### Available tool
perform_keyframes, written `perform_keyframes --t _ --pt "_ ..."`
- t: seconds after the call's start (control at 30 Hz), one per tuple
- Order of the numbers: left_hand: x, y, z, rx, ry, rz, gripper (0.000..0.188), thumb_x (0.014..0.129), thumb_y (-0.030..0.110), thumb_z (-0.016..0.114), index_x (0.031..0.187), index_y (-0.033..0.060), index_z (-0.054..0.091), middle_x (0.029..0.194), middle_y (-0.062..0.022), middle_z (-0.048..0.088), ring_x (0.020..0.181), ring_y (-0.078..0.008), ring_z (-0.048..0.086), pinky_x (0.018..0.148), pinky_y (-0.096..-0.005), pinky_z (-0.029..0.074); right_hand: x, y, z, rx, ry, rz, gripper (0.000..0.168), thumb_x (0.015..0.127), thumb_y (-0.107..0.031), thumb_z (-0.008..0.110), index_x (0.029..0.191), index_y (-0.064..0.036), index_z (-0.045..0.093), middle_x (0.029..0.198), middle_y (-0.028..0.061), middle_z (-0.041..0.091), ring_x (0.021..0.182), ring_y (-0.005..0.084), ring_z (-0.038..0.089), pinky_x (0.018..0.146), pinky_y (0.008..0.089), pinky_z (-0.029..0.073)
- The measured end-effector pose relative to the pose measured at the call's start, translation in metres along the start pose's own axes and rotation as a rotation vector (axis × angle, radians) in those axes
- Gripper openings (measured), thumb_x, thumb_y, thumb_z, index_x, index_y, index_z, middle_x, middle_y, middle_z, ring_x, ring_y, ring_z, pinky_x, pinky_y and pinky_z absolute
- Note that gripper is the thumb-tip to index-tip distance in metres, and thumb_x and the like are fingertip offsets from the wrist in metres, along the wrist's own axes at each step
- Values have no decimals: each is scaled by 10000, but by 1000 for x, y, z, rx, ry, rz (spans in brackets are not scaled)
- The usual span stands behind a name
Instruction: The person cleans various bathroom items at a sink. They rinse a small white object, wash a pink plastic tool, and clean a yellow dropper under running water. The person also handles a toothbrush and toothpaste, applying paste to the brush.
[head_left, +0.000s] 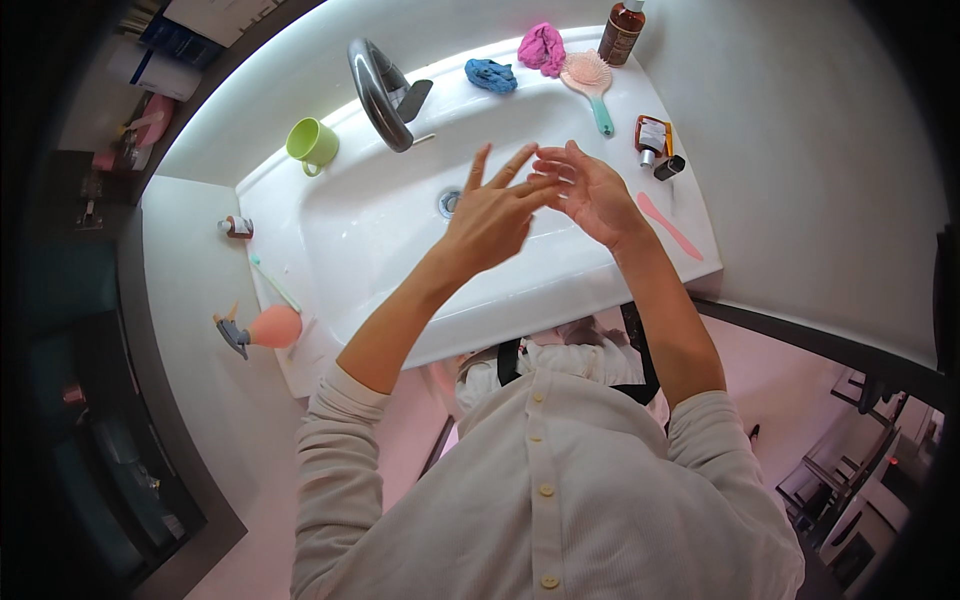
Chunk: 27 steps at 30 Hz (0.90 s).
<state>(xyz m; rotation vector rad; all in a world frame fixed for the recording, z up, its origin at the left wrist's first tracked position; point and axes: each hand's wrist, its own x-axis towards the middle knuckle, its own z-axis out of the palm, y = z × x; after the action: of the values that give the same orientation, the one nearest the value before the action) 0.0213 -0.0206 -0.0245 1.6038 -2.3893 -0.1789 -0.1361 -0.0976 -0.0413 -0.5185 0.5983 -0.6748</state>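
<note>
Over the basin of a white sink (360, 225), my left hand (491, 214) is spread palm down, its fingers apart. My right hand (585, 191) meets it with fingers curled, the fingertips of both overlapping; whether they touch cannot be told. No object shows in either hand. Behind them stands a dark metal faucet (379, 94), and the drain (449, 202) lies just left of my left hand. On the back rim are a blue cloth (491, 76), a pink cloth (541, 49) and a hairbrush (589, 79) with a teal handle.
A green mug (312, 144) stands at the back left. The left rim bears a small brown bottle (238, 227), a toothbrush (277, 283) and an orange spray bottle (274, 327). At right are a tall brown bottle (622, 34), an amber bottle (651, 136), a black-capped item (670, 167) and a pink spatula (670, 226).
</note>
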Motion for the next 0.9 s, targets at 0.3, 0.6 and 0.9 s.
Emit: perform_keyframes --t 0.3,0.6,0.9 --pt "22 22 4 -286 329 -105 420 756 -7 625 1135 172 604 1267 -8 535 1324 -174 318 1087 -470 147 4 -22 16 -64 -27 48 360 963 -343 415 1050 -9 519 956 100 573 876 163 579 801 317 482" --pt "19 11 1 -464 691 -219 254 604 -89 589 744 118 631 895 -39 653 884 -254 578 912 -412 354 1 3 41 -90 -182 -158 421 923 -184 491 1297 -8 409 1098 89 545 955 165 559 804 308 469" --pt "-19 12 -1 -781 749 -489 527 780 251 660 1216 44 450 1211 -182 457 1129 -349 428 983 -404 327 18 24 7 -272 -89 -262 543 854 4 476 1351 77 271 1318 224 416 1207 266 448 1018 356 380"
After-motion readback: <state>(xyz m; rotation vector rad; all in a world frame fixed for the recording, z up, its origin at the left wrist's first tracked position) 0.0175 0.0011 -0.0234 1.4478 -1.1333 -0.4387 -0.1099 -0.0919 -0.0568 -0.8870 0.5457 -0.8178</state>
